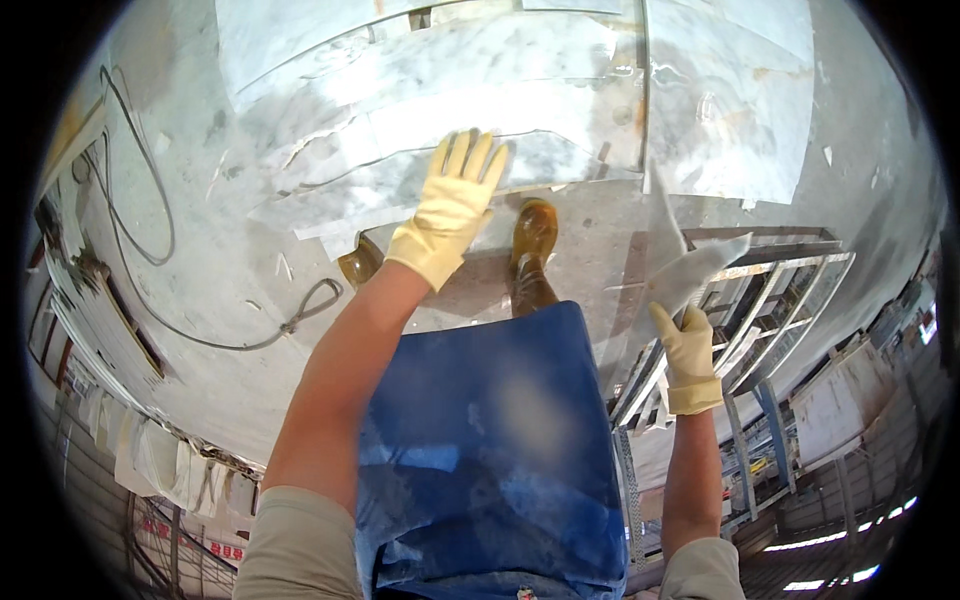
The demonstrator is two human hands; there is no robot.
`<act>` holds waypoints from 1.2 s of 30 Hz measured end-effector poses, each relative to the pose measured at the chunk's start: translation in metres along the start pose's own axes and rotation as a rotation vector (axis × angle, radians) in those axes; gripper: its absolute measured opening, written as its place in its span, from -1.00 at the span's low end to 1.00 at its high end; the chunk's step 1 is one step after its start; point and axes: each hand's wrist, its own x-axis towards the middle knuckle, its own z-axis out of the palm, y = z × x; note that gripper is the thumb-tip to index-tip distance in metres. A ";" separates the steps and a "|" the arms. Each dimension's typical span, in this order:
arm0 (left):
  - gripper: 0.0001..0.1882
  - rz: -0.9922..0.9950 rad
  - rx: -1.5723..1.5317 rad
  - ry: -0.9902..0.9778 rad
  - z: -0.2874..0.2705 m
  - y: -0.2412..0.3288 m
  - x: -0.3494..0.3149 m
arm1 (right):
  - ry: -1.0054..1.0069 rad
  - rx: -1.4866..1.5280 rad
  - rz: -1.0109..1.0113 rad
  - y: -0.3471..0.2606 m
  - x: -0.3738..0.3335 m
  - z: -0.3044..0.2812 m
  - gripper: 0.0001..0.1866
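My left hand (450, 208), in a pale yellow rubber glove, reaches forward with fingers spread flat above a stack of white marble slabs (430, 110) lying on the wet floor. My right hand (688, 350), gloved the same way, grips the lower end of a thin pointed shard of white stone (672, 270) that stands up from it. A blue apron (490, 440) hangs in front of me, and my brown rubber boots (533, 235) stand at the near edge of the slabs.
A large marble sheet (735, 100) lies at the back right. A grey hose or cable (150, 240) loops over the wet floor at left. A metal rack frame (770, 300) stands to my right, with stacked stone pieces (100, 320) along the left edge.
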 end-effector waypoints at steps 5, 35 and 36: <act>-0.03 -0.024 0.126 0.022 0.031 -0.004 0.037 | -0.039 -0.196 0.050 0.013 -0.001 0.002 -0.67; -0.51 -0.011 0.094 0.112 0.053 0.003 0.027 | -0.128 0.088 0.035 0.016 -0.028 0.015 -0.65; -0.49 -0.022 0.066 0.074 0.053 0.002 0.026 | -0.143 0.063 0.048 0.014 -0.028 0.016 -0.64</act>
